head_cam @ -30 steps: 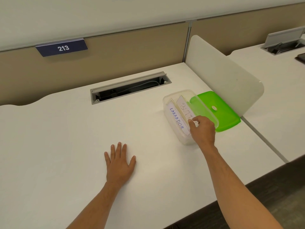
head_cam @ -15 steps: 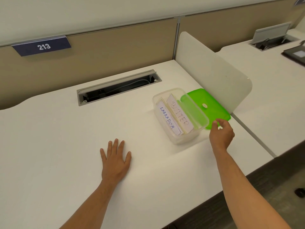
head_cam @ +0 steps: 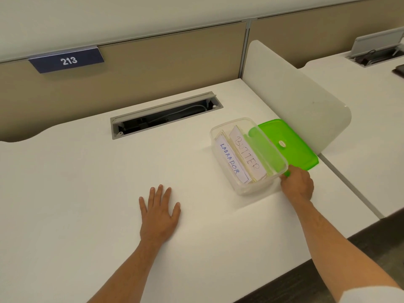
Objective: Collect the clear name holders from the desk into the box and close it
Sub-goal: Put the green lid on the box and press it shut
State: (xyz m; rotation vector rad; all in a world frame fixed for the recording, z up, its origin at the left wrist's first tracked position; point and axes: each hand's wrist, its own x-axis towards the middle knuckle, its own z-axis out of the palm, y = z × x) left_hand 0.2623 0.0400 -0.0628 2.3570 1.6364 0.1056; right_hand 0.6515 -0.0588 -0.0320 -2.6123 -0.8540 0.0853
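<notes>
The right hand (head_cam: 297, 185) is now being closed around the near corner of the bright green plastic lid (head_cam: 290, 145), fingers curled at its edge just beside the box wall; a second ago that hand was being held inside the box, over the cards. The grip itself is partly hidden by the knuckles, so how firmly the lid is being pinched cannot be told. The left hand (head_cam: 159, 213) is being kept flat and fully spread on the white tabletop (head_cam: 87, 193), holding nothing, as it was a second ago.

Two clear name holders, the one with a card lettered LABRADOR (head_cam: 231, 161) and the one lettered BUTTER (head_cam: 247, 154), are being shown leaning on edge inside the transparent rectangular plastic box (head_cam: 249, 189), which is standing open near the right edge of the tabletop. The lid is lying flat behind and to the right of the box, against the white curved divider panel (head_cam: 295, 95).

No further holders are being seen on the tabletop, so collection is judged finished and the closing step is judged to be under way: the lid is expected to be lifted, swung over the rim and pressed down. Beyond the box, a grey cable tray recess (head_cam: 166, 114) and a dark blue plaque numbered 213 (head_cam: 67, 60) are being shown.
</notes>
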